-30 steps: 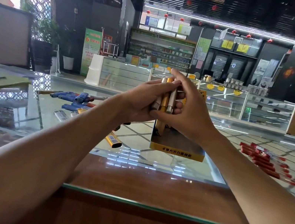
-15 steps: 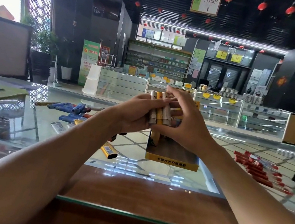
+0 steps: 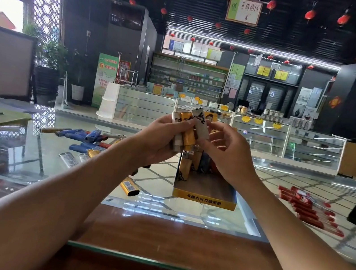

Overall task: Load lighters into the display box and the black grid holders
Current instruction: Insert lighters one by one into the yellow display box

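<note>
A small bundle of lighters [image 3: 184, 136] is in the air just above the box [image 3: 204, 194]. The box stands on the glass worktop [image 3: 182, 213] with some lighters upright in its back row and its front part bare. The left hand [image 3: 159, 140] grips the bundle; the right hand [image 3: 228, 154] pinches the white lighter [image 3: 200, 124] at the bundle's right side.

To do this step well, I think it is better to draw out only that one — the left hand keeping the others firm — and set it upright beside the row.

Half a second ago the lighters were packed parallel. Now the white one leans away to the right, and the right hand covers them less.

Blue lighters [image 3: 82, 140] lie loose at the left, red lighters [image 3: 306, 208] at the right.
</note>
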The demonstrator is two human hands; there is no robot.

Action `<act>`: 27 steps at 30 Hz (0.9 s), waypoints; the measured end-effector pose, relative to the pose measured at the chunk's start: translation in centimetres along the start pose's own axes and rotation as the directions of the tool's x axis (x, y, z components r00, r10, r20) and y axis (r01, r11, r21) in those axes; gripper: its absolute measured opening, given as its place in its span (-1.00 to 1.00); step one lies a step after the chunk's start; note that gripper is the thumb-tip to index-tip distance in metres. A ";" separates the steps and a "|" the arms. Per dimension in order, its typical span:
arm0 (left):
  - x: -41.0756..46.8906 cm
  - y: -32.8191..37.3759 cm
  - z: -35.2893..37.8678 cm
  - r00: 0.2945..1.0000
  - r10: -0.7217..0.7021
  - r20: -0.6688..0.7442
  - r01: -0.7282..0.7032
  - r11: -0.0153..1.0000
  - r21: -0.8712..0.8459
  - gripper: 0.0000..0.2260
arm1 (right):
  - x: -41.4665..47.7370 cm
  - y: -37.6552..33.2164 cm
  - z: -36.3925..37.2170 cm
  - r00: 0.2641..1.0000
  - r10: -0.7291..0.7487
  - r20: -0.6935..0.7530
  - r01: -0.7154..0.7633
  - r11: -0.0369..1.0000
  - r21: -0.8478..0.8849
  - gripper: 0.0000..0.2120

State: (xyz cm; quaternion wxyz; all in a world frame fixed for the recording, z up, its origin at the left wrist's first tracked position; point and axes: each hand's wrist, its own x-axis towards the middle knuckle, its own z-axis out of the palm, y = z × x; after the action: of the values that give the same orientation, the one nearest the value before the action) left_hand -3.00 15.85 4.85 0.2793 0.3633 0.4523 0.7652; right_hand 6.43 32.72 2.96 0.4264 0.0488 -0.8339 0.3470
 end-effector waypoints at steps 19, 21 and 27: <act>0.3 0.0 -1.7 0.957 0.143 -0.252 -0.150 0.989 -0.008 -0.73 | 0.8 2.6 -2.4 0.976 0.152 -0.155 -0.154 0.988 0.001 -0.94; 0.3 -0.1 -2.0 0.941 0.155 -0.302 -0.156 0.988 0.022 -0.73 | 0.8 2.7 -2.6 0.969 0.174 -0.177 -0.169 0.985 0.039 -0.94; 0.6 -0.6 -2.7 0.929 0.145 -0.340 -0.113 0.987 0.112 -0.74 | 0.8 3.1 -2.5 0.972 0.182 -0.151 -0.180 0.983 0.030 -0.89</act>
State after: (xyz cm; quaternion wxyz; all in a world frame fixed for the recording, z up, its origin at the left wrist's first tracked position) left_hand -5.50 15.23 3.62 0.1276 0.2640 0.5036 0.8126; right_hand 6.47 36.84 2.87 0.4553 -0.0507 -0.7969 0.3939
